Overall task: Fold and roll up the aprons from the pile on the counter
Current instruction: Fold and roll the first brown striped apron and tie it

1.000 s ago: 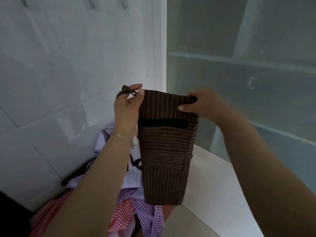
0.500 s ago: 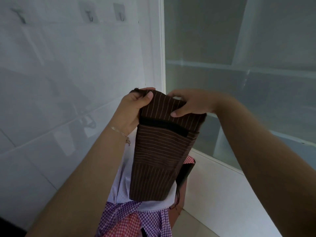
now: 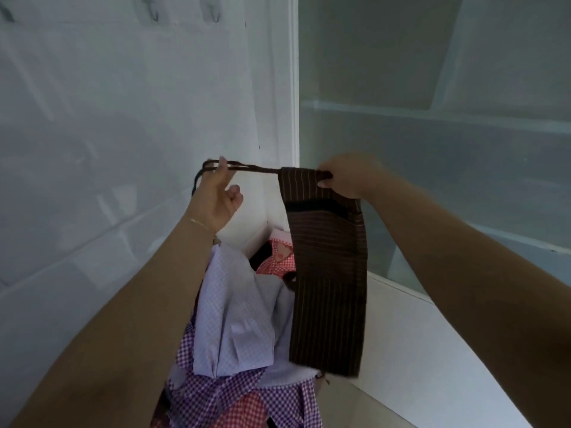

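Note:
A folded brown striped apron (image 3: 329, 282) hangs in the air as a long narrow strip above the pile. My right hand (image 3: 346, 179) grips its top edge. My left hand (image 3: 217, 196) is off to the left and holds the apron's dark strap (image 3: 253, 168), which stretches taut between the two hands. Below lies the pile of aprons (image 3: 234, 344) on the counter: a pale lilac checked one on top, purple and red gingham ones beneath it.
A white tiled wall (image 3: 108, 149) stands on the left with hooks (image 3: 213, 12) near the top. A frosted glass panel (image 3: 432, 134) fills the right side. A white ledge (image 3: 417, 350) runs below the glass.
My left hand let go of the apron's top corner and moved left, drawing the strap out taut. My right hand keeps its hold on the top edge.

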The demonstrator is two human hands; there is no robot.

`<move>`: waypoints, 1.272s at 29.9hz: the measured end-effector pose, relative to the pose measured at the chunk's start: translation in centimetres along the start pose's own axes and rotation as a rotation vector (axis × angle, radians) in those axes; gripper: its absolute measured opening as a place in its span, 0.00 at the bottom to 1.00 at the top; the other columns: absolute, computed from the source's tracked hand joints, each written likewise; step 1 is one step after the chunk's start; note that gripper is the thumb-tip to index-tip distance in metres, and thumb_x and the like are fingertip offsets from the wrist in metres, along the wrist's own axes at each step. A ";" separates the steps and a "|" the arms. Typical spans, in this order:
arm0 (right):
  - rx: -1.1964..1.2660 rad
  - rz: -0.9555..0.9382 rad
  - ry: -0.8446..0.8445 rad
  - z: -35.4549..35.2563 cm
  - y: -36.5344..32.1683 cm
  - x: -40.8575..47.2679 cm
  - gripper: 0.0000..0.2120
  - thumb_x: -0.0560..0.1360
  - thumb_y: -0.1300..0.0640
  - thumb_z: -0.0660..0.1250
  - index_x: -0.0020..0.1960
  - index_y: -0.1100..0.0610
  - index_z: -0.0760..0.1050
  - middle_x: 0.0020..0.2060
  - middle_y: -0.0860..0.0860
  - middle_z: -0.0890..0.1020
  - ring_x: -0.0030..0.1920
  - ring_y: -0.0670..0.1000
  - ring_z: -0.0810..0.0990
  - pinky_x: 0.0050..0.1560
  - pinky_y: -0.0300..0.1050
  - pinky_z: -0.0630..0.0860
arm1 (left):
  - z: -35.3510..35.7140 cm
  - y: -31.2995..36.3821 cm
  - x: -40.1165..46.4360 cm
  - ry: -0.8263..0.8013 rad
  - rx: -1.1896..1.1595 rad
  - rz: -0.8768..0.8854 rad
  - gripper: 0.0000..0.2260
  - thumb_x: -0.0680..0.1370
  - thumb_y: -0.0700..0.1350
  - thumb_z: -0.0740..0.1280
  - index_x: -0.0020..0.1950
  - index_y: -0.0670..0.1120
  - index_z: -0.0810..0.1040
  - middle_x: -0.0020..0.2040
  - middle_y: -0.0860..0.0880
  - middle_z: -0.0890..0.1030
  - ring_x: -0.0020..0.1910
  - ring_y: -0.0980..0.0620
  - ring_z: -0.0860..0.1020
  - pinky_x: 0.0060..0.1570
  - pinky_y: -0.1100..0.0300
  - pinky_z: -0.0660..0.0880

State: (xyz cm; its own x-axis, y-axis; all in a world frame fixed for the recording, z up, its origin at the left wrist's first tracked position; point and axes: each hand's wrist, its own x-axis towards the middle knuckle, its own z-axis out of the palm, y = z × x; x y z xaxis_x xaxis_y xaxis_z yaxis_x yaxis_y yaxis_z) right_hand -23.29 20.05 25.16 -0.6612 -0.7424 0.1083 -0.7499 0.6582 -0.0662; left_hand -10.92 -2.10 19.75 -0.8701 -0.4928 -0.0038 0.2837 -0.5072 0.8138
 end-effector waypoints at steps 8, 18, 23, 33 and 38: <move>-0.155 -0.083 0.493 0.2 -3.6 -0.2 0.13 0.81 0.51 0.57 0.60 0.56 0.74 0.54 0.56 0.75 0.46 0.61 0.78 0.38 0.47 0.68 | -4.6 2.2 0.1 0.250 -0.398 0.149 0.08 0.80 0.40 0.60 0.41 0.45 0.73 0.32 0.52 0.79 0.26 0.57 0.74 0.28 0.67 0.72; -0.060 -0.382 -0.142 23.9 -15.3 -7.6 0.20 0.81 0.55 0.52 0.71 0.56 0.66 0.58 0.54 0.77 0.54 0.57 0.78 0.48 0.49 0.72 | -18.7 -5.8 -9.5 0.859 -0.135 0.107 0.09 0.79 0.41 0.60 0.39 0.44 0.73 0.37 0.50 0.75 0.34 0.53 0.74 0.32 0.64 0.73; 0.085 -0.327 -0.329 32.1 -18.3 -10.9 0.25 0.81 0.49 0.53 0.76 0.55 0.58 0.61 0.55 0.77 0.57 0.59 0.78 0.51 0.51 0.74 | -21.7 -14.4 -14.5 0.818 0.168 -0.353 0.11 0.82 0.49 0.59 0.41 0.49 0.72 0.40 0.50 0.74 0.36 0.53 0.73 0.37 0.60 0.72; 0.255 -0.456 -0.249 35.1 -19.9 -13.7 0.29 0.80 0.44 0.45 0.78 0.55 0.53 0.61 0.55 0.78 0.51 0.57 0.80 0.49 0.53 0.78 | -23.4 -18.8 -16.4 0.770 0.245 -0.391 0.14 0.77 0.40 0.68 0.61 0.38 0.76 0.56 0.40 0.80 0.53 0.43 0.78 0.55 0.49 0.77; 0.257 -0.686 -0.362 36.4 -22.1 -15.7 0.25 0.81 0.51 0.53 0.76 0.55 0.57 0.53 0.56 0.80 0.51 0.57 0.80 0.52 0.52 0.77 | -26.4 -19.6 -21.7 0.905 0.847 -0.109 0.19 0.78 0.43 0.67 0.67 0.40 0.72 0.64 0.47 0.74 0.62 0.49 0.73 0.68 0.54 0.65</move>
State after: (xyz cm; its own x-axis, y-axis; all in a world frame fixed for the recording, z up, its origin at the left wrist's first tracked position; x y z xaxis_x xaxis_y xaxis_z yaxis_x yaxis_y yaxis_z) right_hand 2.83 12.59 -11.16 0.0136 -0.9931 -0.1169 -0.9432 0.0261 -0.3313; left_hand 13.07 -0.09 -11.48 -0.1870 -0.9574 -0.2202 -0.4140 -0.1264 0.9015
